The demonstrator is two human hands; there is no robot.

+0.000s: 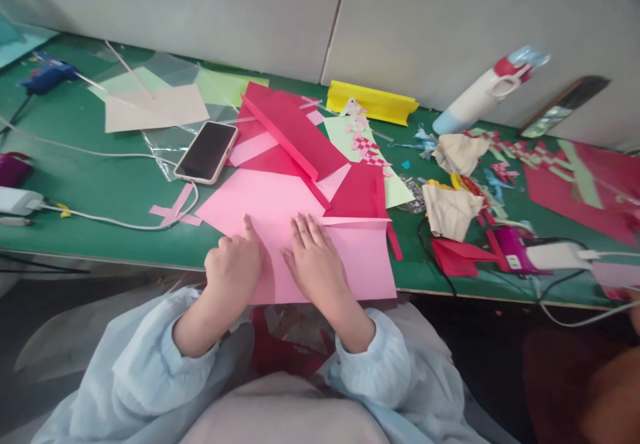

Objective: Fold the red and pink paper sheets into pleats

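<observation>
A large pink paper sheet (363, 264), with a crease along its upper part, lies at the table's front edge and hangs slightly over it. My left hand (235, 257) presses on its left part, index finger stretched forward and the other fingers curled under. My right hand (317, 257) lies flat on the sheet, fingers extended near the crease. Neither hand grips anything visible. Just beyond are red paper sheets (357, 187) and a long folded red paper strip (285, 134). Left of the sheet lie crossed pink paper strips (176, 211).
A phone (207, 152) and its white cable lie left. Farther left is a blue glue gun (50, 74). A folded yellow paper (373, 103) and a bottle (483, 94) stand near the wall. Cloth pouches (453, 211), woven paper strips and a power bank (515, 247) lie right.
</observation>
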